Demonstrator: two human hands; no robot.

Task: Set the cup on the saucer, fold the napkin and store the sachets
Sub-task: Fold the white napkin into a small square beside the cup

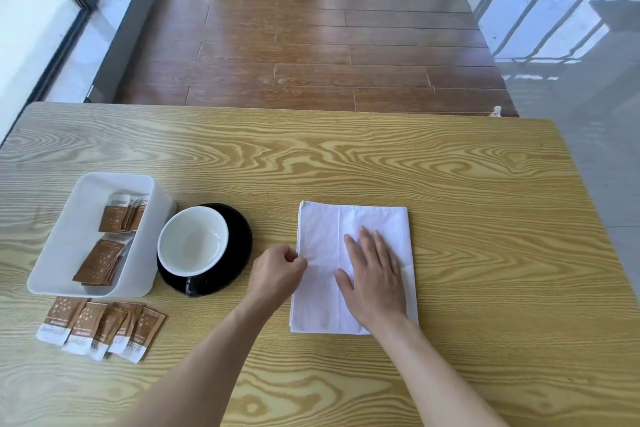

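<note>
A white napkin [322, 236] lies folded flat on the wooden table, right of centre. My right hand [374, 274] rests flat on it with fingers spread. My left hand [277, 270] pinches the napkin's left edge. A black cup with a white inside [192, 243] sits on a black saucer [239, 239] left of the napkin. Behind and left of it stands a white box [72, 236] with several brown sachets [104, 256] inside. Several more brown sachets [100, 329] lie fanned on the table in front of the box.
The table [346, 156] ends at a far edge with a dark wooden floor [311, 28] beyond. A glass door frame runs along the left and grey tiles lie to the right.
</note>
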